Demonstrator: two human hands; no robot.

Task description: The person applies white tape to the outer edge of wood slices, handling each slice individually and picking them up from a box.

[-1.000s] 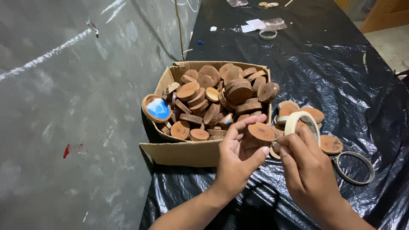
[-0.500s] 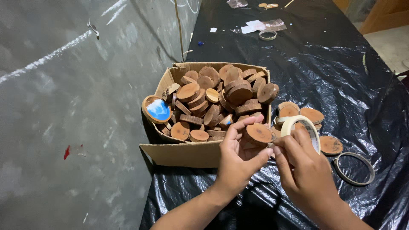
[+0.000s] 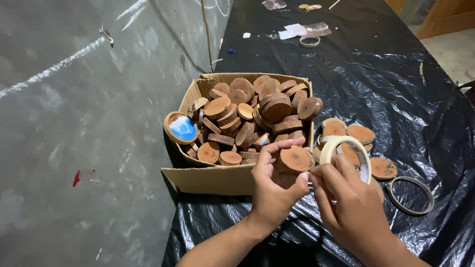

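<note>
My left hand [image 3: 274, 184] grips a round wood slice [image 3: 295, 158] by its edge, just in front of an open cardboard box [image 3: 217, 179] heaped with several similar wood slices [image 3: 257, 113]. My right hand [image 3: 349, 205] holds a roll of cream masking tape [image 3: 346, 153] right beside that slice, fingertips meeting the left thumb. One slice with a blue and white painted face [image 3: 182, 128] leans on the box's left wall.
Black plastic sheeting [image 3: 386, 84] covers the table. Several loose wood slices [image 3: 361, 133] lie right of the box, an empty tape ring [image 3: 410, 195] beyond them. Another ring [image 3: 309, 41], paper scraps and plastic wrap sit at the far end. A grey wall [image 3: 84, 123] runs along the left.
Both hands have shifted slightly lower and closer together. The tape roll has tilted nearer the held slice. The box and loose slices have not moved.
</note>
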